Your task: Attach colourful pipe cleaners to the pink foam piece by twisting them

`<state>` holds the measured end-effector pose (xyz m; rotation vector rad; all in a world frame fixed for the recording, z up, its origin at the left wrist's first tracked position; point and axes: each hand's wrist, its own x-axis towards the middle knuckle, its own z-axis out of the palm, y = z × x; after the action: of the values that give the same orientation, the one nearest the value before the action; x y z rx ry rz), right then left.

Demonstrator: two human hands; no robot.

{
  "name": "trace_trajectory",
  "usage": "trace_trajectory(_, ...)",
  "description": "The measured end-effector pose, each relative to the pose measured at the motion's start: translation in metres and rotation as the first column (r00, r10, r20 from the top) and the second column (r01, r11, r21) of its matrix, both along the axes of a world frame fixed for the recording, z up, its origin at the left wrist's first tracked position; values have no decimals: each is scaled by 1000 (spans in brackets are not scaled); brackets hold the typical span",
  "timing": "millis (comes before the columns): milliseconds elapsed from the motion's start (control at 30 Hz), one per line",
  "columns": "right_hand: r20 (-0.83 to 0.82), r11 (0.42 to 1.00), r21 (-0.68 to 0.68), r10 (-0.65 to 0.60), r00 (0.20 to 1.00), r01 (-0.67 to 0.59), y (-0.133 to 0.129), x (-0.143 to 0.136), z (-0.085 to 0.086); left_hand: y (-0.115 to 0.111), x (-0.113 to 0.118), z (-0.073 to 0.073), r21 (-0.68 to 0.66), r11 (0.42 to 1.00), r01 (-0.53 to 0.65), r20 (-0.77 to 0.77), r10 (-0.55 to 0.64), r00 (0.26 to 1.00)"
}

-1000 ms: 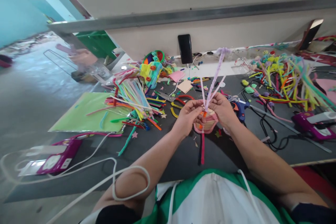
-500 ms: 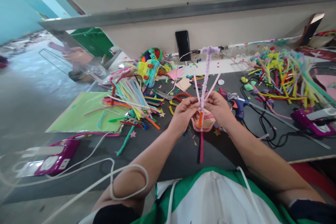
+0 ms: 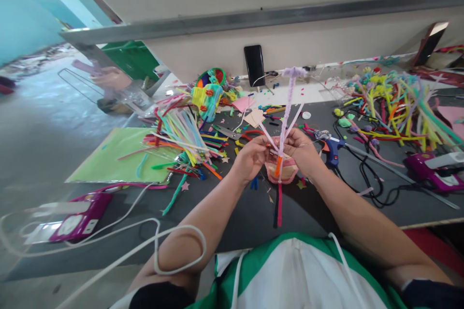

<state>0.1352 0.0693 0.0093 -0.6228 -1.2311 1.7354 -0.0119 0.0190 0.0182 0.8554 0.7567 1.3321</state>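
Note:
A fuzzy lilac pipe-cleaner stem (image 3: 288,106) with a bushy top stands upright between my hands. Two pale pink strips spread from its lower part, and an orange piece and a dark pink length show below. My right hand (image 3: 301,150) pinches the stem near the strips' base. Beside it, my left hand (image 3: 251,157) has its fingers curled at the left strip; the fingertips are partly hidden. Behind and below the stem is a small pink woven basket (image 3: 282,171).
Pipe cleaners (image 3: 184,130) lie over a green sheet (image 3: 112,154) at left, more (image 3: 395,101) at right. A blue glue gun (image 3: 332,149), scissors (image 3: 232,133) and a phone (image 3: 254,65) surround my hands. White cable (image 3: 177,231) crosses my left arm.
The left pale strip now leans further left and lower. My left hand has drawn slightly away from the stem, while my right hand stays on it. The whole view has shifted slightly.

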Motion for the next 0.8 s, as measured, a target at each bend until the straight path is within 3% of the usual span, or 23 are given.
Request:
trace_trajectory(200, -8, 999, -2, 32, 999, -32, -2, -2, 1, 5, 2, -2, -31, 997, -76, -4, 76, 997)
trace_trajectory(433, -2, 998, -2, -66, 998, 66, -1, -2, -4, 5, 7, -5, -32, 988, -151, 133, 154, 979)
trace_trajectory(800, -82, 995, -30, -98, 992, 96, -1, -4, -10, 2, 10, -7, -123, 974, -190, 225, 214, 951)
